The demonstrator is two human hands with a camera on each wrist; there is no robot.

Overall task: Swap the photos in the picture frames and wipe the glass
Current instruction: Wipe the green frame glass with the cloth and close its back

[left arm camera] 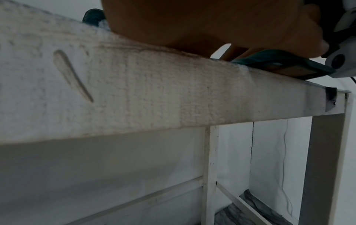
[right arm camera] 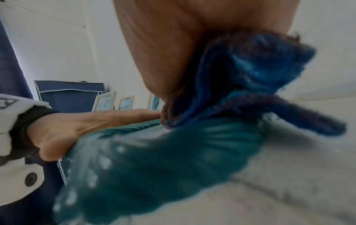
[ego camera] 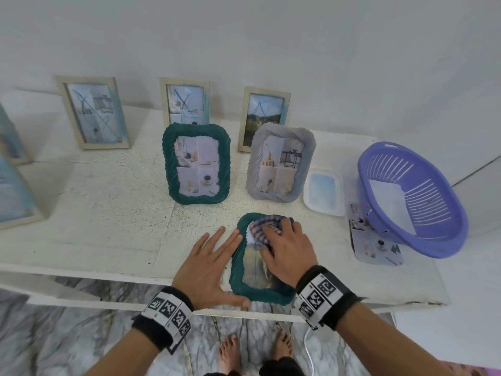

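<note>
A teal picture frame (ego camera: 240, 283) lies flat at the front edge of the white table (ego camera: 108, 240), its lower end slightly over the edge. My right hand (ego camera: 287, 248) grips a bunched checked cloth (ego camera: 259, 229) and presses it on the upper part of the glass (ego camera: 253, 270). My left hand (ego camera: 211, 256) lies flat against the frame's left border, fingers straight, thumb along the near edge. In the right wrist view the blue cloth (right arm camera: 250, 73) sits under my palm above the teal frame (right arm camera: 173, 159). The left wrist view shows the teal frame (left arm camera: 279, 64) on the table edge.
Behind stand a second teal frame (ego camera: 196, 164) and a grey frame (ego camera: 280, 164), with three pale wooden frames (ego camera: 93, 112) at the wall. To the right are a white tub (ego camera: 324, 191), a purple basket (ego camera: 412, 199) and a loose photo (ego camera: 376, 245).
</note>
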